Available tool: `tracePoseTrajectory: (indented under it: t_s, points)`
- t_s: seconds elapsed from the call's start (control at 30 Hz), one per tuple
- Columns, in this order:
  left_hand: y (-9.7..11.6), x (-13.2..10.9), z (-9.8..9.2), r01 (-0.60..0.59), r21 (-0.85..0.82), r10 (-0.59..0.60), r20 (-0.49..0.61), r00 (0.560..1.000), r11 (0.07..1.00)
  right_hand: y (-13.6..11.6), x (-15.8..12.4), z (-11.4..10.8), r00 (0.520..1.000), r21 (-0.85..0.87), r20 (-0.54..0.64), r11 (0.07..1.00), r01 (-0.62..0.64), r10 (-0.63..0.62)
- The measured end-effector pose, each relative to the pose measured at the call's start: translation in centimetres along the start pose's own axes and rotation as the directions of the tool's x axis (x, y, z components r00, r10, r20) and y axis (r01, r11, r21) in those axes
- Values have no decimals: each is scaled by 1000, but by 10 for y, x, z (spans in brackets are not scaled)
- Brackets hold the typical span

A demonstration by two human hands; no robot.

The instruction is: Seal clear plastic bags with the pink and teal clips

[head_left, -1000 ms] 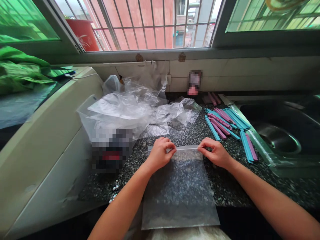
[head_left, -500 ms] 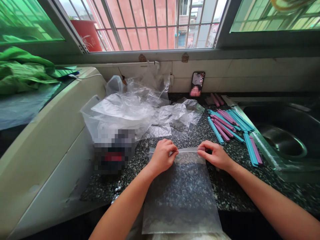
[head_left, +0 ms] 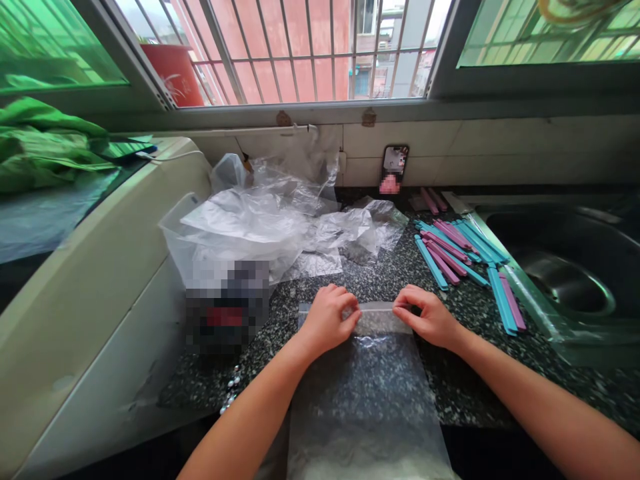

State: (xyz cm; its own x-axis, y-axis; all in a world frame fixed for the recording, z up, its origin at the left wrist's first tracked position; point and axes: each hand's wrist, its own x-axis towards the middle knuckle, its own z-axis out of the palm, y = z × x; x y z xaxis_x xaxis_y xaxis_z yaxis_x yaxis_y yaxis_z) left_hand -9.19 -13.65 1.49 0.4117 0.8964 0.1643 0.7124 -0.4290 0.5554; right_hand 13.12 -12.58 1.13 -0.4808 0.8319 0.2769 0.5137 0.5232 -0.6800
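Observation:
A clear flat plastic bag (head_left: pixel 367 393) lies on the dark speckled counter in front of me, its lower part running over the front edge. Near the left end of its top edge, my left hand (head_left: pixel 329 321) pinches the plastic between thumb and curled fingers. My right hand (head_left: pixel 429 317) does the same at the right end of that edge. A straight, paler band of plastic stretches between both hands. The bag's bottom end runs out of view.
Crumpled clear plastic bags (head_left: pixel 250 220) are heaped at the back left, beside a blurred-out dark object (head_left: pixel 227 310). Blue and pink sealing clips (head_left: pixel 445 250) lie right, next to the sink (head_left: pixel 565 280). A phone (head_left: pixel 394 167) leans on the wall.
Both hands have shifted slightly toward me, and the bag has slid with them. Its bottom edge has passed out of view. The clips and heaped bags stay put.

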Motion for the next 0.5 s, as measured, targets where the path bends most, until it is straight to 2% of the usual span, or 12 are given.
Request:
tracePoseTrajectory:
  t_s: [0.3, 0.5]
  points:
    - [3, 3, 4, -69, -79, 69, -7, 998, 994, -2, -1, 4, 999, -20, -17, 999, 36, -37]
    - [0, 2, 5, -106, -43, 105, -19, 994, 993, 0, -1, 6, 1000, -7, 12, 1000, 20, -20]
